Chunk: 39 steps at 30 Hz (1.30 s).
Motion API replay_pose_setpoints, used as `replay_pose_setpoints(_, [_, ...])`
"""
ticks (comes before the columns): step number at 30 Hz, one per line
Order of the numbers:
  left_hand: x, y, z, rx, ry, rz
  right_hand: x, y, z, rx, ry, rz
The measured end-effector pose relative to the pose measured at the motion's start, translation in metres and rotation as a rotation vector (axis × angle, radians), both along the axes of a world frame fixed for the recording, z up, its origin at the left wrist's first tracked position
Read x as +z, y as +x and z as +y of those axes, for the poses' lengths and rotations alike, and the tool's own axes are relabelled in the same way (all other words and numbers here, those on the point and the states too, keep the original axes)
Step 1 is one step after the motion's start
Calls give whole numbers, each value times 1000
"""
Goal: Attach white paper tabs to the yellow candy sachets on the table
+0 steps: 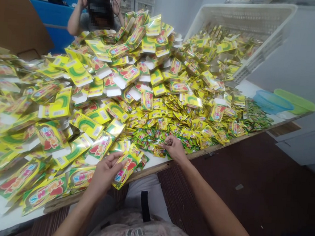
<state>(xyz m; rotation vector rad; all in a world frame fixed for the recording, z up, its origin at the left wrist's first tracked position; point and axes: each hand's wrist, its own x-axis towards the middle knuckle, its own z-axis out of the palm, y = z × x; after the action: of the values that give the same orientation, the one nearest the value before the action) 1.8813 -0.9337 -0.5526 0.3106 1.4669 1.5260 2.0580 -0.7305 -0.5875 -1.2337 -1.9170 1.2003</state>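
Observation:
My left hand (105, 174) grips a yellow-and-green printed carton (126, 167) with a red fruit picture, tilted over the table's front edge. To its right, my right hand (174, 148) is closed in a pinch at the near edge of the small sachets. What lies between its fingertips is too small to make out. A yellow sachet (159, 151) lies beside those fingers, among green sachets (192, 147). Yellow sachets (174, 114) are heaped just behind. Many more cartons (101, 142), several with white end flaps open, are piled to the left and behind my left hand.
A white plastic crate (244, 12) lies tipped at the back right, with packets spilling out. Blue (273, 102) and green (295, 102) plastic baskets sit at the table's right end. Behind the pile, another person (97, 8) has both hands raised. The wooden table edge (215, 148) runs before me.

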Motion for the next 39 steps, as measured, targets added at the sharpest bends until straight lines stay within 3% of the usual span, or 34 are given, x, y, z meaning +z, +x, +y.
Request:
replay_pose_setpoints(3, [2,1,1,-10,15,-21,4,-2,0,6,-243,226])
replay_pose_setpoints(6, [2,4,1,-30,34,-50,6,-3,1,-21,-380,344])
replay_pose_setpoints(14, [5,5,2,-26,31,-75,2,-3,7,-165,-405,445])
replay_pose_setpoints(22, [3,6,-1,-38,30,-59,17,5,-1,-54,-512,470])
replay_pose_setpoints(24, [2,6,-1,-42,32,-56,17,6,-3,-25,-455,426])
replay_pose_setpoints(29, [4,8,1,-45,36,-78,12,11,3,9,-119,108])
replay_pose_setpoints(34, [3,9,2,-32,21,-73,7,21,17,70,218,-476])
replay_pose_setpoints(39, [1,11,2,-43,10,-93,6,21,25,151,254,-668])
